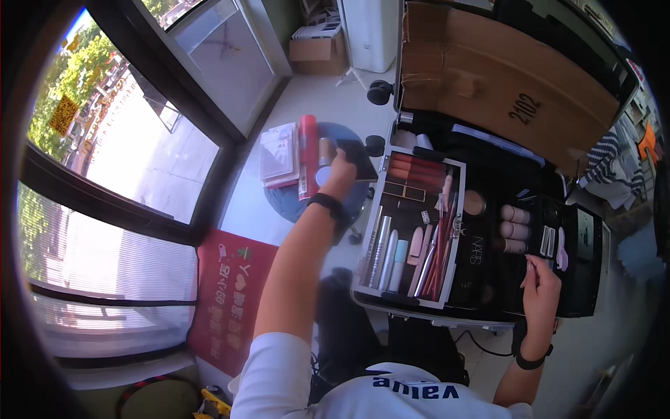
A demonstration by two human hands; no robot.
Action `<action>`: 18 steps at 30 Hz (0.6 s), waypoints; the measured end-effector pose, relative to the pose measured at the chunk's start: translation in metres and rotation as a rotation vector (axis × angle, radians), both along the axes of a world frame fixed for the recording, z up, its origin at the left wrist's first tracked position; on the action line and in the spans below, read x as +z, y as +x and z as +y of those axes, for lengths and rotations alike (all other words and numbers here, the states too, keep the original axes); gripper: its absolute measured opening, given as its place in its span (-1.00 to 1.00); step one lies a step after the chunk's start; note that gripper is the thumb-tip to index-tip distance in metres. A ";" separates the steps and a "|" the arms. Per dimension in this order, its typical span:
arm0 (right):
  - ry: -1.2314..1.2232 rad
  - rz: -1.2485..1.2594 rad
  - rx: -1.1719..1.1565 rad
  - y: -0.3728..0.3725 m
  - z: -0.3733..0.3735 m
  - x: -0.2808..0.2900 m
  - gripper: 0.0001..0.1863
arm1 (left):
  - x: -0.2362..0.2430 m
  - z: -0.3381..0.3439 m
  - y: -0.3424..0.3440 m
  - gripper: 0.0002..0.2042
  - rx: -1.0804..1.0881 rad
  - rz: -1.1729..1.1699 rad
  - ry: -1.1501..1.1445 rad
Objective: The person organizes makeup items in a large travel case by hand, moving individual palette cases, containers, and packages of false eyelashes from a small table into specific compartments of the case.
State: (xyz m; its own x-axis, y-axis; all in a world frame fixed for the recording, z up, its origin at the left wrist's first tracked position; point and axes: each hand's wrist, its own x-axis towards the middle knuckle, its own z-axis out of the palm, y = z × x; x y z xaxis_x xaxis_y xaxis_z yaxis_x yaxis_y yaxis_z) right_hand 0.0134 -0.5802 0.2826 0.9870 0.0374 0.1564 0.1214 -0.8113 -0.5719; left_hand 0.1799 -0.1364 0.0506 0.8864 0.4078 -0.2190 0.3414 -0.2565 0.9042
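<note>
My left hand [338, 176] is over a round blue stool [279, 201], its fingers curled beside a beige cylindrical bottle [325, 149] and a pale round item [322, 174]. What those fingers grip is hidden. A red tube [307, 150] lies to the left of the bottle, next to pale flat boxes [279, 155]. My right hand [541, 285] hovers above the open black makeup case [481, 318], fingers drawn together; anything between them is too small to make out. Just beyond it lie several pinkish bottles [515, 230], silvery clips [548, 241] and a lilac item [562, 250].
A clear-topped tray [447, 302] of pencils, tubes and lip colours fills the case's left side. Brown cardboard [481, 63] lines its raised lid. Glass doors [167, 140] and a red mat [230, 293] are at left. A cardboard box [317, 56] stands at the back.
</note>
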 end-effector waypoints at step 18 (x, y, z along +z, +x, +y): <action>0.157 0.073 -0.063 0.025 -0.014 -0.012 -0.85 | 0.015 -0.065 0.029 -0.34 0.194 0.406 0.376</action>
